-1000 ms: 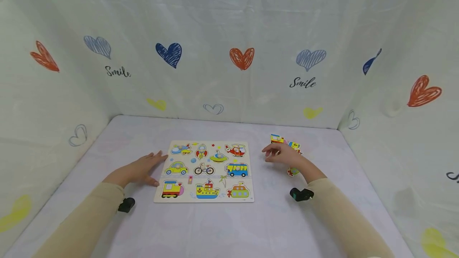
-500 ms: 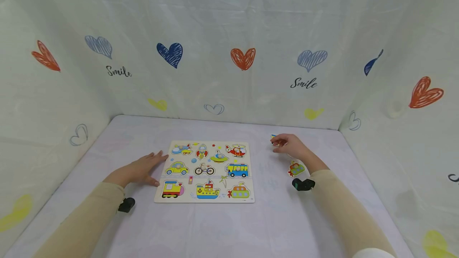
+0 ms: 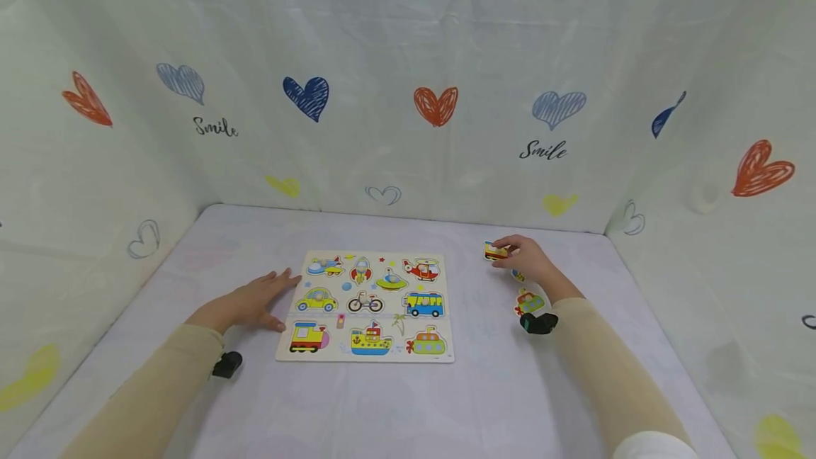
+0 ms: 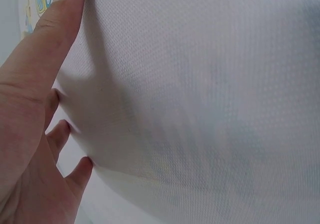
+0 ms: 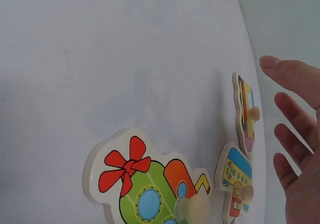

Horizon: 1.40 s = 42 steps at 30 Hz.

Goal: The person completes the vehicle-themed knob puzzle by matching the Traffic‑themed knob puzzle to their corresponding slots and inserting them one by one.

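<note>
My right hand (image 3: pixel 528 261) hovers by a train puzzle piece (image 3: pixel 492 251) at the back right. Its thumb and fingers are loosely bent; in the right wrist view they stand apart from the train's round knob (image 5: pixel 254 114). Beneath the hand lies a boat piece (image 5: pixel 239 171), mostly hidden in the head view. Closer to the wrist is a submarine piece (image 3: pixel 528 301) with a red propeller. My left hand (image 3: pixel 253 301) lies with fingers spread on the table, its fingertips and thumb at the left edge of the wooden puzzle board (image 3: pixel 339 342).
The board carries vehicle pictures, such as a car (image 3: pixel 316 300), a bus (image 3: pixel 423 304) and a helicopter (image 3: pixel 421 270). A white cloth covers the table (image 3: pixel 382 409). A curtain (image 3: pixel 376 147) printed with hearts hangs behind it. Small black devices sit at both wrists.
My right hand has moved back and right, from beside the board to the train piece. It no longer covers the submarine. My left hand and the board keep their places.
</note>
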Available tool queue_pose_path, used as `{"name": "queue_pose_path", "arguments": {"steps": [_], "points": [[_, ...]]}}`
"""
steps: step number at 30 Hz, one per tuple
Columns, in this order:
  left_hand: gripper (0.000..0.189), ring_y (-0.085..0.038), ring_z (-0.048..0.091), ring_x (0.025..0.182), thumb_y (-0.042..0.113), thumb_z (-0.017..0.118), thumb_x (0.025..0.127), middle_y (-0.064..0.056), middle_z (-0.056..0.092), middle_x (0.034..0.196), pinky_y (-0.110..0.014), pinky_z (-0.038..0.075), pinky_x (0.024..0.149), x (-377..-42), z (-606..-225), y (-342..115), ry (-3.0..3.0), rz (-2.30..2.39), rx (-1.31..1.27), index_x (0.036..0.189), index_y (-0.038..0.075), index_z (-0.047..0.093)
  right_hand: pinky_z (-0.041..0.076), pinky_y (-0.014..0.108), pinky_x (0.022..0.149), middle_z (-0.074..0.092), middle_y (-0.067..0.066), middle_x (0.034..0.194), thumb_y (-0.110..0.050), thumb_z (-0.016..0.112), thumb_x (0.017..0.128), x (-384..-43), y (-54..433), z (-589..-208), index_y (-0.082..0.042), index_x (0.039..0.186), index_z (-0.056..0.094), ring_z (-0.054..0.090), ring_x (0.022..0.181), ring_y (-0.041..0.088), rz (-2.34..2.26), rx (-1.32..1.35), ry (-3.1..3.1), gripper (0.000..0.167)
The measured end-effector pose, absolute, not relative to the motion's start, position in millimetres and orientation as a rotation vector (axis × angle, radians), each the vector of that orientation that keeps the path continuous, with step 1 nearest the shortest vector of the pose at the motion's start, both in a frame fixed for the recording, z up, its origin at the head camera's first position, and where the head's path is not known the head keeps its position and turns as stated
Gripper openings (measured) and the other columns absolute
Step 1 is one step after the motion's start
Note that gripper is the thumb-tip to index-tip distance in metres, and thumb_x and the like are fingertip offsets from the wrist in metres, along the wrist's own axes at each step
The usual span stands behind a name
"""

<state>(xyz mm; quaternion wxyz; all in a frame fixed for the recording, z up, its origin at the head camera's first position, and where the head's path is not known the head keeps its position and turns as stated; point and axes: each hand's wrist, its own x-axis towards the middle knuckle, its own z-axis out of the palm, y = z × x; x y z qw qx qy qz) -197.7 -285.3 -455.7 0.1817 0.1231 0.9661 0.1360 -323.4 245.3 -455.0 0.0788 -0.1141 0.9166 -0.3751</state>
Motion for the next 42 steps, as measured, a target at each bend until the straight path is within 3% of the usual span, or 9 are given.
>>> {"name": "queue_pose_path", "arguments": {"steps": [8, 16, 34, 42], "points": [[0.1, -0.052, 0.017, 0.14, 0.029, 0.087, 0.071, -0.028, 0.021, 0.155, -0.065, 0.022, 0.108, -198, -456, -285, 2.727, 0.376, 0.347, 0.151, 0.005, 0.033, 0.031, 0.059, 0.106, 0.047, 0.019, 0.141, -0.02, 0.078, 0.084, -331, 247, -466, -0.007, 0.126, 0.065, 0.038, 0.13, 0.042, -1.119, -0.216, 2.741, 0.046], [0.1, -0.052, 0.019, 0.138, 0.031, 0.087, 0.07, -0.029, 0.022, 0.154, -0.066, 0.023, 0.107, -197, -454, -286, 2.732, 0.376, 0.373, 0.15, 0.004, 0.034, 0.014, 0.066, 0.107, 0.051, 0.019, 0.138, -0.029, 0.077, 0.085, -337, 246, -474, -0.01, 0.124, 0.067, 0.038, 0.131, 0.042, -0.994, -0.192, 2.85, 0.044], [0.1, -0.052, 0.018, 0.139, 0.031, 0.088, 0.069, -0.028, 0.022, 0.155, -0.065, 0.022, 0.108, -199, -457, -286, 2.735, 0.363, 0.373, 0.15, 0.005, 0.034, 0.022, 0.06, 0.1, 0.054, 0.02, 0.133, -0.03, 0.072, 0.089, -335, 244, -480, -0.01, 0.124, 0.068, 0.041, 0.124, 0.042, -0.88, -0.181, 2.912, 0.041], [0.1, -0.052, 0.018, 0.139, 0.031, 0.087, 0.07, -0.028, 0.022, 0.155, -0.065, 0.022, 0.108, -200, -459, -287, 2.739, 0.366, 0.379, 0.15, 0.005, 0.033, 0.025, 0.055, 0.093, 0.065, 0.012, 0.111, -0.025, 0.072, 0.089, -333, 242, -480, -0.008, 0.121, 0.069, 0.051, 0.101, 0.031, -0.942, -0.187, 2.912, 0.036]]}}
